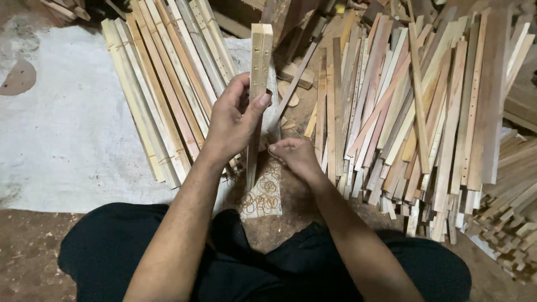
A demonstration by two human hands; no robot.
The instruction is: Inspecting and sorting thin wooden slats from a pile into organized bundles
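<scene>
1. Left hand (232,120) clamped mid-length on 2 paired wooden slats (258,72), held upright; likely light, stiff, best gripped at the middle.
2. Right hand (295,156), just right of the slats, pinches a rubber band (274,151).
3. Bag of rubber bands (263,196) below the slats; loose slat pile (414,112) right.

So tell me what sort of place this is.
Likely a small woodworking shop, with work done on the floor: loose drilled wooden slats piled right, bundled slats left, sawdust-strewn dirt floor. The left hand grips paired slats.
</scene>
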